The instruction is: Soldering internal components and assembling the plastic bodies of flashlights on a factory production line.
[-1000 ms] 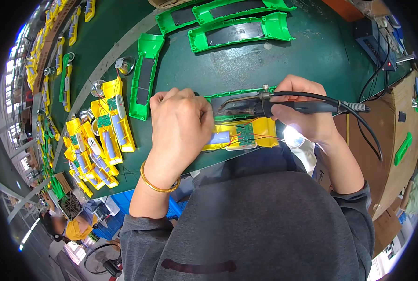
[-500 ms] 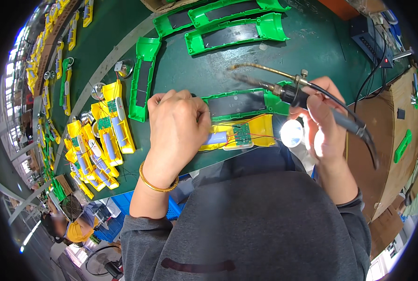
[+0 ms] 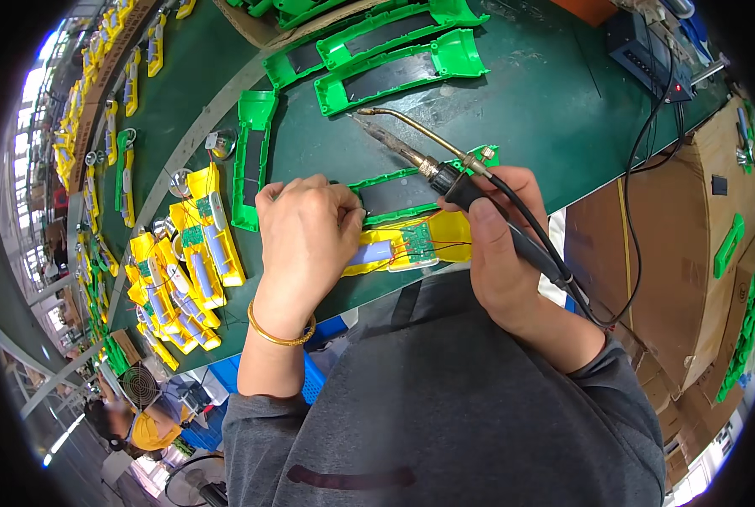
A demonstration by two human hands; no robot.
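Observation:
My right hand grips a soldering iron with a thin brass tube clamped along it. Its tip points up and left, above a green plastic shell half lined with a black strip. My left hand is closed, knuckles up, over the left end of a yellow plastic housing; whatever its fingers pinch is hidden. In that housing lie a blue cylindrical battery cell and a small green circuit board with red and black wires. The lamp end is hidden behind my right hand.
Several yellow housings with cells and boards are piled at the left. More green shell halves lie at the back, near a cardboard box. A blue soldering station stands at the far right, its cable looping down past cardboard.
My right hand has brought the soldering iron left and closer to my left hand, hiding the lit lamp. My left hand stays closed at the housing's end. The whole view has shifted slightly.

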